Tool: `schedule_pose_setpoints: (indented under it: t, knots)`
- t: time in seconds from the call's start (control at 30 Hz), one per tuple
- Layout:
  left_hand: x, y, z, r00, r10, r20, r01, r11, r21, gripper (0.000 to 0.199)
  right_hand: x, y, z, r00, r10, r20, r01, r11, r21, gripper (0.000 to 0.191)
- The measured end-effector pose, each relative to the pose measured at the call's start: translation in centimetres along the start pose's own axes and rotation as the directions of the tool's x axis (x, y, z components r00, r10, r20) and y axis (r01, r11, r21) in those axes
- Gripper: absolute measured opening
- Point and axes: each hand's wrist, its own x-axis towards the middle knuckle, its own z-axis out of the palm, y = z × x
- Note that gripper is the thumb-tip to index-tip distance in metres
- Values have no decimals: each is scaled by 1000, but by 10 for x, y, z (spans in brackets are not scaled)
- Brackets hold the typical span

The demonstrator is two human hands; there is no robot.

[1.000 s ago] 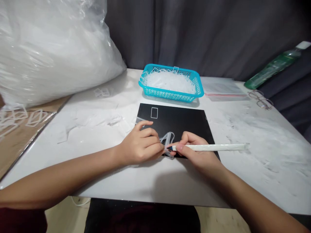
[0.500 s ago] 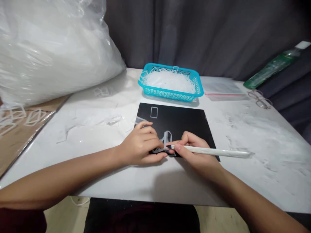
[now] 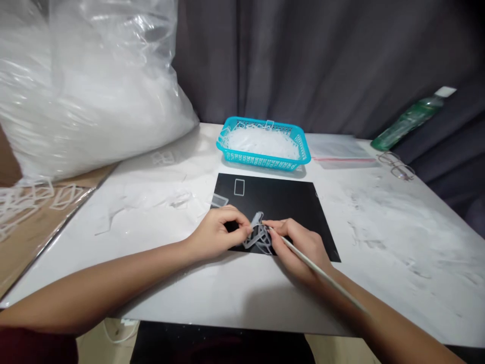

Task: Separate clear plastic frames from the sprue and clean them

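Head: white frames (image 3: 258, 235) near front edge of mat (image 3: 282, 199), open room behind.

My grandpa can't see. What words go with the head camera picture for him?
The left hand pinches at thin pale frames piled on a black sheet; the right hand holds a white stick, its tip at the pile. Behind are a blue basket of white pieces, a clear plastic bag and a green bottle.
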Motion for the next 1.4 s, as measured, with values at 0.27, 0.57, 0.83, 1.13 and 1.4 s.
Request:
schedule_pose_setpoints:
  t: [0.27,0.57,0.83,1.13,1.4]
  knots:
    - [0,-5,-6,996,-85,-20,82,989,-122,20,12,1,-11,947,287,143,-321,859,399,23]
    - [-3,0,2,980,190,-52,-184,978,98,10,-2,-9,0,977,212,25,-197,852,485,18]
    - [-4,-4,3,917,400,5,-383,874,300,4,0,-13,3,965,250,75,-255,841,478,23]
    - [-5,-7,3,902,432,0,-412,860,301,4,-4,-9,5,969,240,52,-237,861,449,19]
    - [-3,-1,6,924,380,-46,-355,894,274,7,-6,-12,4,987,148,68,-162,925,343,14]
